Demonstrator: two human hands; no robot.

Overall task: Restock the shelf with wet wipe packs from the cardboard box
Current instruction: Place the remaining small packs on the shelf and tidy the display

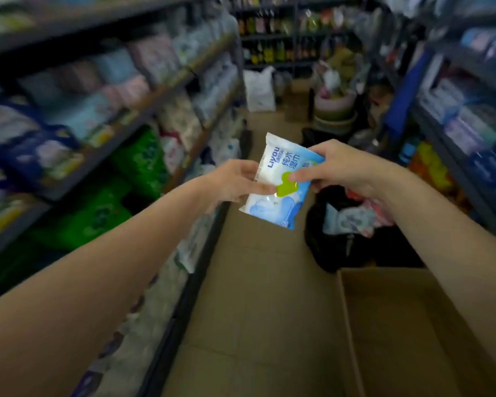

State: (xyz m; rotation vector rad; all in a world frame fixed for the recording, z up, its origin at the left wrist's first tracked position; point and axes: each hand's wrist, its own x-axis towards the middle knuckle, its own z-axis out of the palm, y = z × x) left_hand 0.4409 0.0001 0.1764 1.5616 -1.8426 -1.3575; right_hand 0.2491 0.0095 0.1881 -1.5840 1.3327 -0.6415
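Observation:
A white and blue wet wipe pack (281, 167) with a green flap is held in the air over the aisle, upright and slightly tilted. My left hand (235, 181) grips its left edge. My right hand (341, 167) grips its right side, thumb on the green flap. The brown cardboard box (398, 325) stands open on the floor at the lower right, below my right forearm; what lies inside it is not visible. The shelf (155, 104) runs along the left, filled with blurred soft packs.
A second shelf unit (464, 116) with blue packs lines the right side. A black bag (350, 242) with colourful items lies on the floor beyond the box. Basins, a white sack (259, 90) and a bottle shelf stand at the aisle's far end.

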